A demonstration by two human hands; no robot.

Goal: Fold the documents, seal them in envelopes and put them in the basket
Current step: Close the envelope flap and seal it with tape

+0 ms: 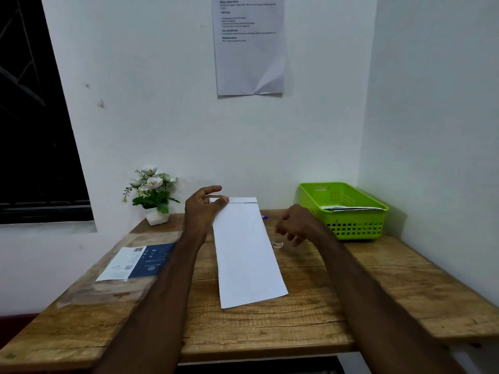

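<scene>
A long white envelope [247,255] lies lengthwise on the wooden table [310,319], its flap end at the far side and lifted a little. My left hand [202,209] pinches the far left corner of the envelope between thumb and fingers. My right hand [295,225] hovers to the right of the envelope, fingers loosely curled, holding nothing that I can see. A green plastic basket [351,228] stands at the back right corner with several papers lying in it.
A clear plastic packet with a blue and white label [137,261] lies on the left of the table. A small white pot of white flowers [154,197] stands at the back left. A small roll of tape [278,244] and a pen tip [265,217] lie near my right hand. A printed sheet [249,44] hangs on the wall.
</scene>
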